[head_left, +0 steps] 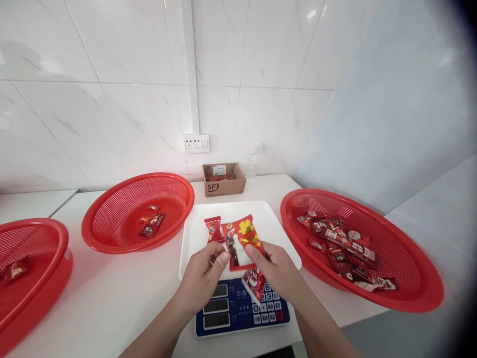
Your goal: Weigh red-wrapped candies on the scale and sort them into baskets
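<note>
From here, the right hand point(278, 266) grips a red packet point(238, 241), a second packet point(253, 284) just below; whether the left hand point(204, 273) pinches the upper one's edge, I can't tell. Beyond the grip, the white tray point(276, 226) spreads between left basket point(191, 197) and right basket point(402, 248).

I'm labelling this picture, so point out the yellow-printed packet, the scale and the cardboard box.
Yellow-printed packet point(240, 242): head view, printed front.
Scale point(242, 324): head view, blue panel.
Cardboard box point(228, 188): head view, front wall.

Leftmost basket point(44, 248) cut by left edge; lower packet point(254, 284) partly hidden.
</note>
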A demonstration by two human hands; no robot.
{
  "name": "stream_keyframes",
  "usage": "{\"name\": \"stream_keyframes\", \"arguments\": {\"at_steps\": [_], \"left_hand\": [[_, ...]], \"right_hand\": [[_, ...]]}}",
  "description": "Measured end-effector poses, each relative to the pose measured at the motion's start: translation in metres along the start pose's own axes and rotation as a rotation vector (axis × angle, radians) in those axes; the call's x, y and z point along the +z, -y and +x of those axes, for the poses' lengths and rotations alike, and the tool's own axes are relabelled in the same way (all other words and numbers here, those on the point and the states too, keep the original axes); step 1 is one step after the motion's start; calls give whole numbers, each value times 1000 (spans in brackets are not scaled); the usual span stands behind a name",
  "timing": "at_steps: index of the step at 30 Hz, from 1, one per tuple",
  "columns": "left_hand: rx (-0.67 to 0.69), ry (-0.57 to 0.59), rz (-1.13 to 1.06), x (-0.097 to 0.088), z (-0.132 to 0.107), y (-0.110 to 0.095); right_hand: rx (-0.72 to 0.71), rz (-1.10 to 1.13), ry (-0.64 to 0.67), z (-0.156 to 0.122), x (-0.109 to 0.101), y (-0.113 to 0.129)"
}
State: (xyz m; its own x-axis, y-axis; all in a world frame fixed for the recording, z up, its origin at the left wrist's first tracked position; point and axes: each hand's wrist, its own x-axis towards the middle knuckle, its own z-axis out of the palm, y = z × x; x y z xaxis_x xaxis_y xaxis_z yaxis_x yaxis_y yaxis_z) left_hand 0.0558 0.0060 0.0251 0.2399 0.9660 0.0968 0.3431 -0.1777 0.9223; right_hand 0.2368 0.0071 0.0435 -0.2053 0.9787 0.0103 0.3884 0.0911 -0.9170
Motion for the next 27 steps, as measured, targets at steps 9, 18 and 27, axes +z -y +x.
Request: {"name": "stream_keyframes", "arguments": {"at_steps": [9, 18, 27], "left_hand": [[251, -22, 705, -19, 19, 20], [200, -1, 715, -23, 26, 20], [-10, 214, -174, 6, -16, -9]], "right_hand": [[36, -440, -143, 6, -31, -2], [-110, 12, -377, 4, -28, -5], [-492, 25, -173, -20, 19, -15]]}}
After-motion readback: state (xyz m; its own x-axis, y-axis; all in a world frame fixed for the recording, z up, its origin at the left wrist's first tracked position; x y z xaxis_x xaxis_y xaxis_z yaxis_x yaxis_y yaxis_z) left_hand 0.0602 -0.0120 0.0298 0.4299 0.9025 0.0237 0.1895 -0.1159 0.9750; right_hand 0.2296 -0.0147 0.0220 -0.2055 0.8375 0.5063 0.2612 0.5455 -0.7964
